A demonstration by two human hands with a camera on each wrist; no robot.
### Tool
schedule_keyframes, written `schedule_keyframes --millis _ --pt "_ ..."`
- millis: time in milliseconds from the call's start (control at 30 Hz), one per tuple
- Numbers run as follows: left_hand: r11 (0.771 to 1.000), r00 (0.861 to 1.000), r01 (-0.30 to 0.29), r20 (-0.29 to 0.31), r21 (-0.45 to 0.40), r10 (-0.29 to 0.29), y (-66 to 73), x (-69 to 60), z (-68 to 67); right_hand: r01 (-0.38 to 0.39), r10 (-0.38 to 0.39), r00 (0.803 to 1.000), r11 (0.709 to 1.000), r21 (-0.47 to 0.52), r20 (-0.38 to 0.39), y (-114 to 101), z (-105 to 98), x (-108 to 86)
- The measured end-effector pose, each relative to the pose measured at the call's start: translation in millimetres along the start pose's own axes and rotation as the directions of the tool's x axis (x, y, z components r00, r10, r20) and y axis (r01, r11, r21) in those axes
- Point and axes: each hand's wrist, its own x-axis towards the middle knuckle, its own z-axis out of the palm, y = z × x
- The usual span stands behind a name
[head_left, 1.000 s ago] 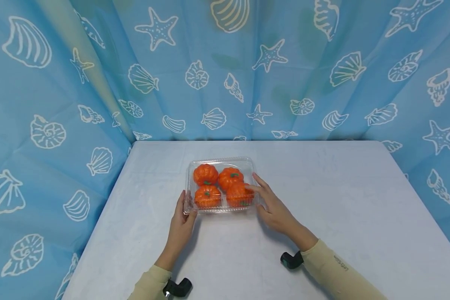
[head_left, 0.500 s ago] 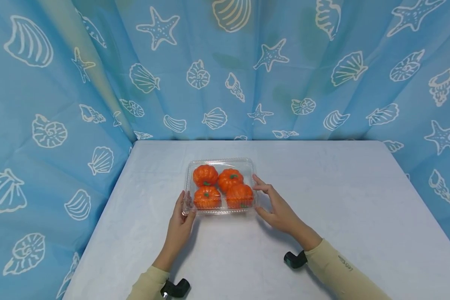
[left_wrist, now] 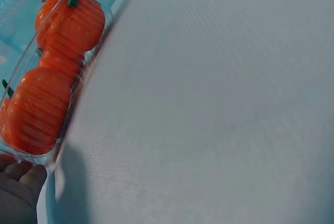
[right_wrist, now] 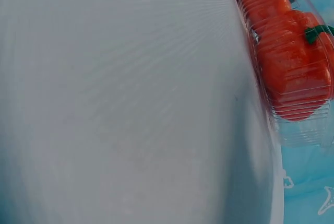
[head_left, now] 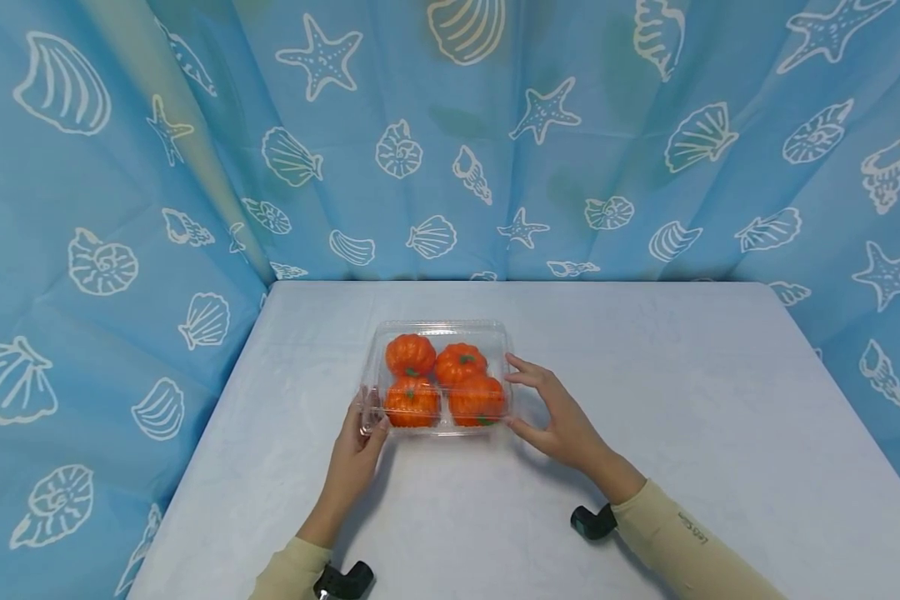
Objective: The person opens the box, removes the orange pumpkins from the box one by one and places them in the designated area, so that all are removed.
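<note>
A clear plastic clamshell box point(head_left: 444, 332) with ridged walls sits mid-table in the head view. Several orange toy pumpkins point(head_left: 461, 363) with green stems lie inside it. My left hand point(head_left: 356, 450) grips the box's left front corner, the thumb along the front and the fingers at the left side. In the left wrist view, fingertips point(left_wrist: 32, 176) meet the box's end below a pumpkin point(left_wrist: 39, 112). At the box's right side, my right hand point(head_left: 558, 421) has its fingers and thumb spread apart, tips against or close to the wall. The right wrist view shows the box point(right_wrist: 300, 130) without that hand.
A white cloth covers the table point(head_left: 682, 375). Behind and beside it hangs a blue curtain point(head_left: 450, 192) printed with shells and starfish. Black wrist devices point(head_left: 592, 522) show below both sleeves.
My right fingers have drawn back from over the front right pumpkin to the box's right edge. The box has shifted slightly towards me, and its front left corner has moved with my left hand.
</note>
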Motion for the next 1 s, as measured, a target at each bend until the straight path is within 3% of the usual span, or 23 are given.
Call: schedule_keyframes --millis 333,700,1000 --pt "1.0 1.0 -0.002 0.0 0.014 0.002 1.1 -5.4 -2.9 0.042 -0.042 0.999 0.999 0.0 -0.03 -3.6 0.8 -0.4" --pt "1.0 1.0 0.004 0.001 0.007 -0.004 1.6 -5.7 -3.0 0.041 -0.041 0.999 0.999 0.027 -0.012 -9.0 -0.1 0.4" --pt "0.998 1.0 -0.011 -0.027 0.054 0.013 -0.5 -5.6 -3.1 0.042 -0.042 0.999 0.999 0.011 0.001 -9.2 0.1 0.6"
